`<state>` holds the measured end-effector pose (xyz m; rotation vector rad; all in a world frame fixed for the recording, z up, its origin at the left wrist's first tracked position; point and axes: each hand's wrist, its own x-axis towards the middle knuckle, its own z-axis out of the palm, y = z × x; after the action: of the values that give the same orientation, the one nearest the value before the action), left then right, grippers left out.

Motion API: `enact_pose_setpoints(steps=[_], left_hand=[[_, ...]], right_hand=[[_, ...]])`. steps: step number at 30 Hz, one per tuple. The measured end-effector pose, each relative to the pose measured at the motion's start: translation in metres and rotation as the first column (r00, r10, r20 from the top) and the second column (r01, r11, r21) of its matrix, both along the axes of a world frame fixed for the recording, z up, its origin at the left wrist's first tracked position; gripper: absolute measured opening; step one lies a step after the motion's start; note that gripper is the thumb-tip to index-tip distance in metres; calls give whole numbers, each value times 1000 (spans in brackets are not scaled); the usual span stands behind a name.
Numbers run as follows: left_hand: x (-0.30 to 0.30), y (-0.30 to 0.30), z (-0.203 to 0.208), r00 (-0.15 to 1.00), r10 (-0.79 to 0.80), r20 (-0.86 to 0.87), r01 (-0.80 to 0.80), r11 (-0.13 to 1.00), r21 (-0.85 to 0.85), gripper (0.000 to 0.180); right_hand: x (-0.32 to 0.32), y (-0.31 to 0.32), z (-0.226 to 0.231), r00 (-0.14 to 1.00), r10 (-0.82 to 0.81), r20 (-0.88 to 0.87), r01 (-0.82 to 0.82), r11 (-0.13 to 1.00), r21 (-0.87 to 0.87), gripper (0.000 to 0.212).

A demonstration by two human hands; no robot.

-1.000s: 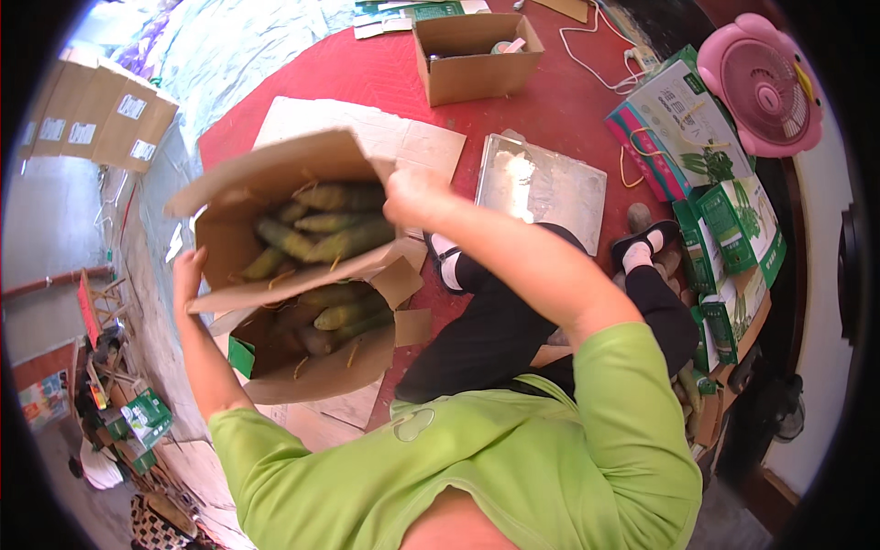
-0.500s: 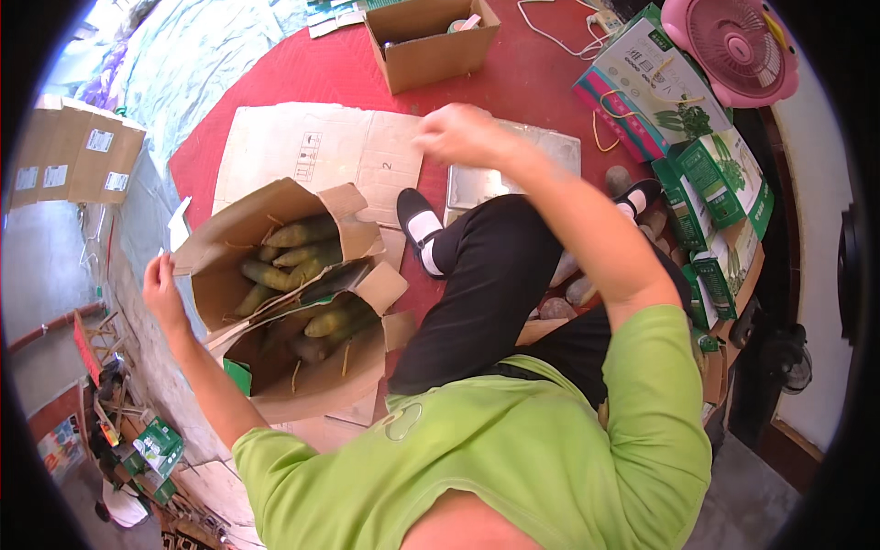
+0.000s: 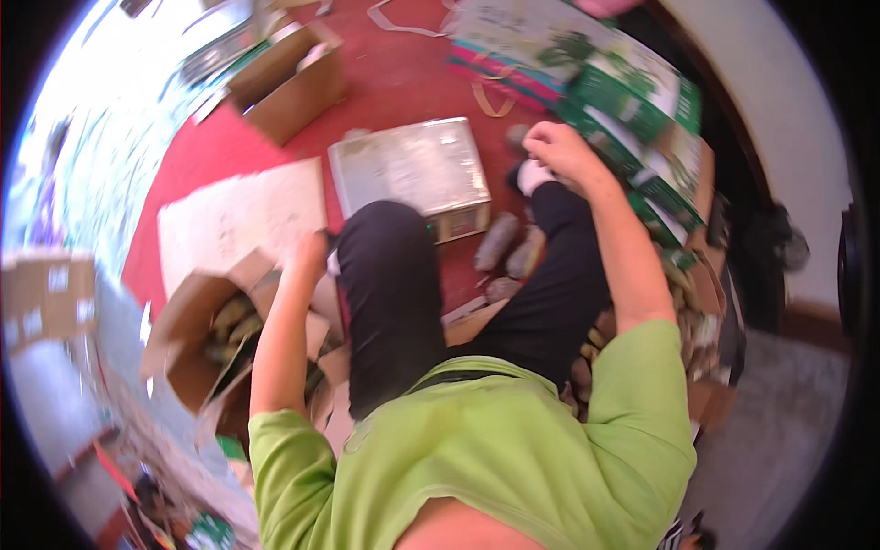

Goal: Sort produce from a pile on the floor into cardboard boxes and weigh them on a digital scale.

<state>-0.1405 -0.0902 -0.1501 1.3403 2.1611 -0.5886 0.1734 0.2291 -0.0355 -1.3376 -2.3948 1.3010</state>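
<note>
Floor (image 3: 403, 82) first: red, taking up most of the view, with a person in a green shirt and black trousers seated on it. Open brown cardboard box (image 3: 197, 335) lies low on the person's left, flaps spread, long green-yellow vegetables (image 3: 229, 321) packed inside, probably corn cobs, though motion blur leaves that unsure. Flattened pale cardboard sheet (image 3: 238, 215) lies just beyond this box. Stack of green-and-white printed bags (image 3: 632, 101) runs along the far right side. Second, smaller cardboard box (image 3: 289, 82) stands open at the far left, well apart from the rest. Shiny metal tray (image 3: 408, 170) rests flat between the knees, just ahead of them. A few more vegetables (image 3: 500, 243) lie loose on the floor near the right leg.

Left hand (image 3: 307, 252) reaches out to the upper flap of the vegetable box, touching or just above it; blur hides whether the fingers grip the flap. Right hand (image 3: 555, 147) is raised near the printed bags, fingers curled inward in a loose fist; nothing shows inside it, and I cannot tell whether it holds anything.
</note>
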Motion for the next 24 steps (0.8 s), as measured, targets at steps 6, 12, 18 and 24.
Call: enact_pose_setpoints(steps=[6,12,18,24], left_hand=[[22,-87,-113,998,-18,-63,-3,945,-326,43],[51,-144,-163,916,-254,-309,195,958,-211,67],[43,-131,-115,934,-151,-325,194,975,104,63],[37,-119,-97,992,22,-123,18,947,321,57]], right_hand=[[118,10,18,961,-278,2,278,960,45,20],[221,-7,-18,838,-544,45,544,839,14,16],[245,-42,-80,860,-447,246,436,894,102,21],[290,-86,-132,781,-479,401,421,878,228,24]])
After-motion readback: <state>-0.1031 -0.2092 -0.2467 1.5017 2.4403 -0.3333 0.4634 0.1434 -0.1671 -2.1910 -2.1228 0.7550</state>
